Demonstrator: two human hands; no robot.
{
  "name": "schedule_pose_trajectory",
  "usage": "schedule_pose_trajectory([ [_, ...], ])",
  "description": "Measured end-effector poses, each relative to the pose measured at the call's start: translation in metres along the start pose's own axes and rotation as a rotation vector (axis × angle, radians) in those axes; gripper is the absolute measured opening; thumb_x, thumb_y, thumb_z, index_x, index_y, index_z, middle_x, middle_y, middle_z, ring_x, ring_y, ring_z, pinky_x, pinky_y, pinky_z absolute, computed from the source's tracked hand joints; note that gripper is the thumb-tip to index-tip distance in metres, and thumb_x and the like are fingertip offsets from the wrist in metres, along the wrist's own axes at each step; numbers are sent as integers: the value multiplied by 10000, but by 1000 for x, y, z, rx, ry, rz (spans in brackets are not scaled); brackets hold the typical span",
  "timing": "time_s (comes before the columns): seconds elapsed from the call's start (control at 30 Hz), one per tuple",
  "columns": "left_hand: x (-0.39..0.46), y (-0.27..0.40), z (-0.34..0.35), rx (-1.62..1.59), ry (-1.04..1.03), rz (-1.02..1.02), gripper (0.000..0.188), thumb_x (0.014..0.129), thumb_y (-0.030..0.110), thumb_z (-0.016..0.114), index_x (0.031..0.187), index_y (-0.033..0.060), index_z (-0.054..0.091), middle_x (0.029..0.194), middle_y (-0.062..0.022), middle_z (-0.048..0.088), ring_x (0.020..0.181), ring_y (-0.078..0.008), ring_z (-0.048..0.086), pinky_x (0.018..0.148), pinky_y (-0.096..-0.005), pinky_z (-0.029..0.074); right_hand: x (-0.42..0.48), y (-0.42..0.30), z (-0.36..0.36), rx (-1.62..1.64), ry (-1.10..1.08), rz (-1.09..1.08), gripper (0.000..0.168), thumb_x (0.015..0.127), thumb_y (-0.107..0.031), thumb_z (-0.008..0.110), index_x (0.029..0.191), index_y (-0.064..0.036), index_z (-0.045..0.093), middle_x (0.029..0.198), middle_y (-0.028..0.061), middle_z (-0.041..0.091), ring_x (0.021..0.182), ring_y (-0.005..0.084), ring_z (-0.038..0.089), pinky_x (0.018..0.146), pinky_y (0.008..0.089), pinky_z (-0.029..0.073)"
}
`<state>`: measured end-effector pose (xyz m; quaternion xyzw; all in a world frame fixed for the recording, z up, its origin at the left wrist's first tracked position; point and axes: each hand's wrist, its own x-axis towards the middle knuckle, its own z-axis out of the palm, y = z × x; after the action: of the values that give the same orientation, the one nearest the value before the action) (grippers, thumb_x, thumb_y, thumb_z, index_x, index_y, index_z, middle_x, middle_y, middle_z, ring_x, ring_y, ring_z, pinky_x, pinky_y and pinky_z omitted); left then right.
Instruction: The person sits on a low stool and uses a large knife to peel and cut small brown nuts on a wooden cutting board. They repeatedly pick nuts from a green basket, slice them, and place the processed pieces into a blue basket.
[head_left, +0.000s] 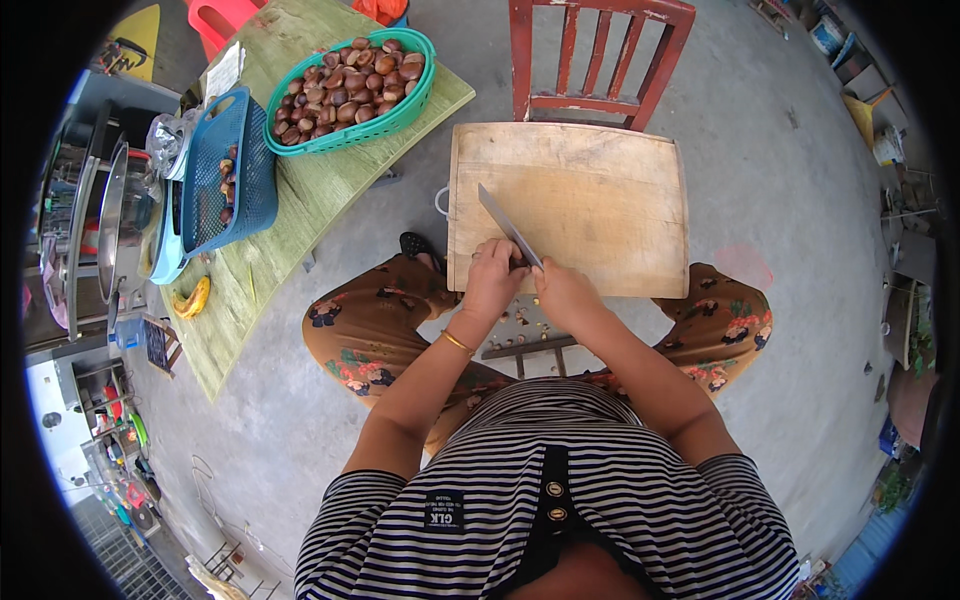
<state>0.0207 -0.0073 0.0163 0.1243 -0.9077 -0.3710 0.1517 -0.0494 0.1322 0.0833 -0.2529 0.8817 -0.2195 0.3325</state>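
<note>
My right hand grips the handle end of a kitchen knife, whose blade slants up and left over the wooden cutting board. Against the board's near edge, my left hand pinches a small dark brown chestnut, mostly covered by the fingers. The blade lies right beside those fingertips; whether it touches the nut cannot be seen. A green oval plastic basket heaped with chestnuts stands on the table to the left. Nearer me, a blue plastic basket holds several chestnuts.
The green wood-grain table carries a spotted banana and a light blue scale. Beyond the board stands a red wooden chair. Shell bits litter the concrete floor below the board's near edge.
</note>
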Motion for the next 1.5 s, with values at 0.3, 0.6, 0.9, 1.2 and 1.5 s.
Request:
schedule_pose_trajectory([
  [0.3, -28, 10, 19, 49, 176, -37, 323, 691, 8, 742, 952, 50, 557, 898, -140, 603, 882, -385, 557, 803, -474, 467, -7, -3, 24, -50, 126, -20, 296, 1015, -298, 425, 1022, -40, 570, 841, 245, 683, 818, 453, 659, 745, 554, 501],
  [0.6, -29, 5, -52, -1054, 194, -355, 356, 920, -113, 548, 1230, 34, 452, 1321, -135, 579, 1180, -205, 597, 1067, -324, 442, -35, 18, -7, -47, 103, -78, 258, 988, -296, 484, 1076, -98, 624, 793, 192, 682, 769, 395, 676, 684, 511, 524],
  [0.9, -12, 30, -86, -1226, 307, -171, 290, 958, -57, 556, 1222, 29, 470, 1325, -153, 573, 1220, -267, 582, 1095, -392, 447, -58, 58, -6, -271, 186, -278, 307, 945, -276, 567, 1206, -130, 639, 784, 163, 693, 716, 361, 672, 653, 482, 527],
  [1.2, 55, 2, -294, 64, 1152, 93, 287, 877, 1, 701, 1152, 5, 618, 1048, -96, 641, 943, -177, 629, 875, -317, 505, -76, 45, 0, -63, 60, -283, 328, 951, -296, 542, 1214, -137, 658, 801, 182, 684, 742, 390, 656, 685, 492, 514],
  [1.5, 77, -89, -378, 444, 888, -300, 244, 838, 98, 694, 1079, 68, 670, 929, -90, 692, 866, -260, 665, 759, -365, 523, -73, 42, -2, 8, 88, -263, 331, 949, -303, 549, 1197, -115, 662, 805, 202, 684, 762, 405, 665, 705, 495, 520],
])
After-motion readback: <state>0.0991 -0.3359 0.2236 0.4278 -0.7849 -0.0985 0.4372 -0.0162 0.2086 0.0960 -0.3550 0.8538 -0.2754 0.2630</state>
